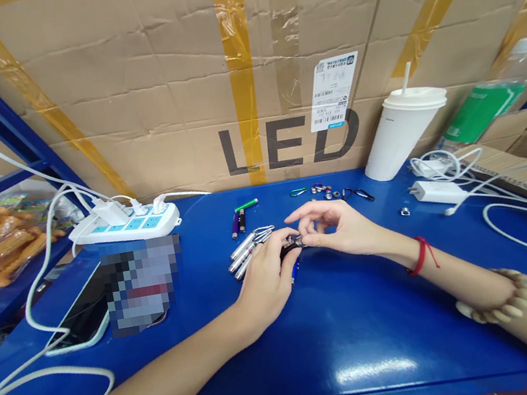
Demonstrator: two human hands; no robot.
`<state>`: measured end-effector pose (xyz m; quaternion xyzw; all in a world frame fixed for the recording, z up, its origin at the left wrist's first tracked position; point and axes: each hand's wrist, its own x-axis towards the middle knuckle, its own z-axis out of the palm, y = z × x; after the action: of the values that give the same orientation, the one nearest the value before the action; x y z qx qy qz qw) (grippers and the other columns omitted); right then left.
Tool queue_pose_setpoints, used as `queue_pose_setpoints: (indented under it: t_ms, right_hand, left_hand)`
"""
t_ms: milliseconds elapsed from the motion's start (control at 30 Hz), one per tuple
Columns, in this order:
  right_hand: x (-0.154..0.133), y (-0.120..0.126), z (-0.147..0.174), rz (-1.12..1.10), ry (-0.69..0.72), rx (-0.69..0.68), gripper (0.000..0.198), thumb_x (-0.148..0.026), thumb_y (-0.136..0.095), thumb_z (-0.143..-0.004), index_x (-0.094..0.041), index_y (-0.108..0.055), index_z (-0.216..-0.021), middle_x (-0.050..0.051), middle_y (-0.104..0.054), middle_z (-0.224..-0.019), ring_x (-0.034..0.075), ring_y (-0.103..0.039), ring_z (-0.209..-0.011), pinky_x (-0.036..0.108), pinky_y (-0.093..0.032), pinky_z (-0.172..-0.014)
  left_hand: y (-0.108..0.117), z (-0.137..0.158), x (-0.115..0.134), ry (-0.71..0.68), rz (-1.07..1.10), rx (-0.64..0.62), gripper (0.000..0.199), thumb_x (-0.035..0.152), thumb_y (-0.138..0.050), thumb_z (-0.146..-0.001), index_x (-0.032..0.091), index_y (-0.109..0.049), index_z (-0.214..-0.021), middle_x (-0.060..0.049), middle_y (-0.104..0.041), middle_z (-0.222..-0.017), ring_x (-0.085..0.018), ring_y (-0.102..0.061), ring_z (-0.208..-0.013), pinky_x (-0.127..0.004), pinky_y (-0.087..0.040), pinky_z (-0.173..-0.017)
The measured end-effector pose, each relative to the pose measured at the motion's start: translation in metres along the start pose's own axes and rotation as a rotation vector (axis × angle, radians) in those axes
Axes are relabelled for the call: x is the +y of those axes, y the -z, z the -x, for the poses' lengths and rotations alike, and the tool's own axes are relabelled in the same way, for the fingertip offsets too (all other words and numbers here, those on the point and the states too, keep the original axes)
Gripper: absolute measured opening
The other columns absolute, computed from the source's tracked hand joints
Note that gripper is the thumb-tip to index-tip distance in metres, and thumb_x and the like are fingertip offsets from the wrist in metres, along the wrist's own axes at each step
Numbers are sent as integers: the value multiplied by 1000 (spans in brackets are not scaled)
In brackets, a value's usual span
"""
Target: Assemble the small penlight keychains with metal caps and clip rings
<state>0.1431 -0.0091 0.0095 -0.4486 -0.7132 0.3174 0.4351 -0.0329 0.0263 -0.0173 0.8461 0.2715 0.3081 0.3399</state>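
My left hand (pixel 267 278) is closed around a small black tube (pixel 290 247) that looks like a keychain flashlight. My right hand (pixel 337 229) pinches the tube's silvery right end between thumb and fingers; its exact tip is hidden. Just left of my left hand lie several silver tubes (pixel 240 248) with clips at their ends. A blue tube (pixel 296 271) shows partly beneath the hands. Beyond them rest a green tube (pixel 246 205), a purple tube (pixel 236 225) and a dark tube (pixel 242 220).
Behind the hands lie a green carabiner (pixel 297 192), small metal rings (pixel 327 192) and dark clips (pixel 363 194). Two phones (pixel 91 300) and a power strip (pixel 132 227) are at left. A white cup (pixel 392 135), chargers (pixel 437 191) and cables stand right. A large carton (pixel 152 108) walls the back.
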Motion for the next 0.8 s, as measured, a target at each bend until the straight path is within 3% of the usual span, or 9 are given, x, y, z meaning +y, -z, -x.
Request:
queue_pose_setpoints:
  t_ms: [100,300,467,667,800]
  right_hand:
    - [1,-1,0,-12,-24,37,32,-29,-66,-73,-13,-61,-101,2,-60,-68,9,-55,-59,18,-40,-48]
    - [4,-5,1,75,25,181,16,-29,-70,-68,-13,-68,-70,4,-62,-68,9,-54,-56,19,-38,-45]
    - [1,-4,1,117,142,168,12,-25,-70,-69,-13,-68,-72,4,-59,-69,9,-52,-58,20,-38,-46]
    - [-1,1,1,201,185,130,22,-26,-70,-70,-15,-69,-89,2,-51,-69,7,-45,-54,20,-41,-48]
    - [-1,2,1,227,226,138,15,-25,-70,-70,-17,-70,-82,2,-51,-69,7,-45,-56,21,-39,-48]
  left_hand:
    - [1,0,1,1,-21,2,23,33,-35,-87,21,-50,-99,-4,-60,-100,-12,-56,-93,-26,-44,-82]
    - [2,0,0,57,2,36,24,34,-35,-86,21,-50,-100,-4,-60,-102,-13,-56,-95,-28,-45,-83]
    - [2,0,2,79,28,47,24,35,-35,-86,22,-49,-99,-3,-60,-102,-13,-56,-96,-30,-44,-88]
    - [3,0,3,123,31,48,23,36,-34,-86,23,-47,-101,-1,-60,-103,-13,-55,-98,-31,-44,-87]
    - [3,0,3,110,5,55,24,35,-34,-86,23,-48,-101,-2,-61,-103,-14,-56,-98,-30,-44,-87]
